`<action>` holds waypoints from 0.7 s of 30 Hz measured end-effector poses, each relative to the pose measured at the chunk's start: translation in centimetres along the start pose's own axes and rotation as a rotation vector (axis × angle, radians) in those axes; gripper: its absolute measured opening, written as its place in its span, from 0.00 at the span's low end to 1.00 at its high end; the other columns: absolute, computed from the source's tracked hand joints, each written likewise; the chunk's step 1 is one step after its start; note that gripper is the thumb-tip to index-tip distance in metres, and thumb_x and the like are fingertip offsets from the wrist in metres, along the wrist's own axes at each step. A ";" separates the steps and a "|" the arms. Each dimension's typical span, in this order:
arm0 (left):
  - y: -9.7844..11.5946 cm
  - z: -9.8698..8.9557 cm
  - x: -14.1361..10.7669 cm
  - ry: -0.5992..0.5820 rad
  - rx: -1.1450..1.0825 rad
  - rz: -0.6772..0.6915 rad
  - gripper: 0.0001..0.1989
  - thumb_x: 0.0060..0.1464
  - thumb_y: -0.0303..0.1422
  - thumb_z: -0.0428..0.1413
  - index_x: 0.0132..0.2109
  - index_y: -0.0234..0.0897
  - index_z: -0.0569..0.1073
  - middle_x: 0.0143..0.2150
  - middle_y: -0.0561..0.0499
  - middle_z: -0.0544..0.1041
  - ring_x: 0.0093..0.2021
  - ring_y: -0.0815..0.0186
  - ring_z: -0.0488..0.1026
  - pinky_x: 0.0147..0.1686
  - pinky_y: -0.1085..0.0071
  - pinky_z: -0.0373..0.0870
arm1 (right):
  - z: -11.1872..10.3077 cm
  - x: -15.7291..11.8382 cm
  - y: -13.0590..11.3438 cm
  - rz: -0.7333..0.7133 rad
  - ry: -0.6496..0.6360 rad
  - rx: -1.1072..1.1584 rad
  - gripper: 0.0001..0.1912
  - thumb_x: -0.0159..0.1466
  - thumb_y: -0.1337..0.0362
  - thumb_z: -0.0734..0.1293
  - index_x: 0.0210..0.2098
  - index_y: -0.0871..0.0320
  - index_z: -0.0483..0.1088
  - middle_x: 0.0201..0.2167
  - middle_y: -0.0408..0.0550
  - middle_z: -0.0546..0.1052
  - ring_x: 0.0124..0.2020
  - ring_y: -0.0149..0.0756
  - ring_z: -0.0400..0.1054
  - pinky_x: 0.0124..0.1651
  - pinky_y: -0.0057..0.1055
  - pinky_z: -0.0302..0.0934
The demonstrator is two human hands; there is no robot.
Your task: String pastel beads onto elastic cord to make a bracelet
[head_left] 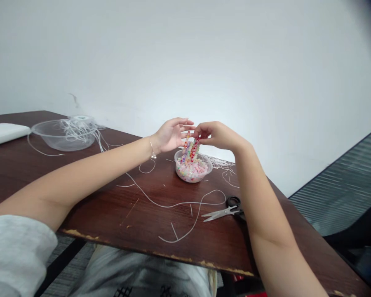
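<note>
A clear round bowl (pixel 193 175) full of small pink and pastel beads stands on the dark brown table (pixel 111 214). Strands of colourful strung beads (pixel 192 152) hang down into it from above. My right hand (pixel 218 135) is over the bowl, its fingers pinched on the upper ends of the strands. Beside the strands, on their left, my left hand (pixel 170 135) has its fingers apart and curved, with the palm toward them; no object shows held in it. A thin bracelet circles the left wrist.
Scissors (pixel 219 213) lie with blades parted near my right forearm. A long white cord (pixel 173 205) and short cord pieces curl across the table. White cords (pixel 219 161) lie behind the bowl. At the left are a clear basin (pixel 54 140) with tangled cord and a white object (pixel 6 133).
</note>
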State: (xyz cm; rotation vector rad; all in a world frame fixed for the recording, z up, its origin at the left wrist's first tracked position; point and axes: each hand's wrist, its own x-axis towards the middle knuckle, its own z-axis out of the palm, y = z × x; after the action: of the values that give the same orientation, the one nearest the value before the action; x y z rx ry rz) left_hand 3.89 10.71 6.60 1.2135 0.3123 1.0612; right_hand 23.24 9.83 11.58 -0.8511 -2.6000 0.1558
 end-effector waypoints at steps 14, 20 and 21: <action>-0.7 0.0 0.0 -0.066 -0.111 0.011 0.14 0.51 0.39 0.51 0.42 0.35 0.67 0.40 0.47 0.68 0.45 0.57 0.65 0.43 0.60 0.64 | 0.4 0.3 -0.5 0.001 -0.011 0.064 0.05 0.55 0.71 0.64 0.33 0.60 0.69 0.30 0.44 0.75 0.31 0.30 0.68 0.36 0.29 0.62; -0.7 0.1 -0.2 -0.025 -0.167 -0.031 0.16 0.51 0.41 0.51 0.43 0.34 0.66 0.46 0.42 0.68 0.53 0.52 0.64 0.48 0.55 0.64 | 0.1 0.1 -0.5 0.070 0.001 0.045 0.09 0.55 0.69 0.64 0.37 0.59 0.70 0.34 0.47 0.76 0.34 0.32 0.70 0.36 0.29 0.62; -0.4 0.1 -0.2 -0.021 -0.157 -0.026 0.17 0.50 0.42 0.51 0.43 0.35 0.66 0.47 0.42 0.68 0.55 0.51 0.63 0.49 0.54 0.63 | -0.1 0.0 -0.3 0.093 0.019 0.017 0.09 0.55 0.68 0.65 0.37 0.59 0.70 0.34 0.47 0.76 0.34 0.32 0.70 0.36 0.29 0.62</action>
State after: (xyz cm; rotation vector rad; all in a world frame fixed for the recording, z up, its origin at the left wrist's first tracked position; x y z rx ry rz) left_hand 4.10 10.49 6.20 1.0770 0.2232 1.0304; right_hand 23.12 9.54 11.74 -0.9631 -2.5396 0.1944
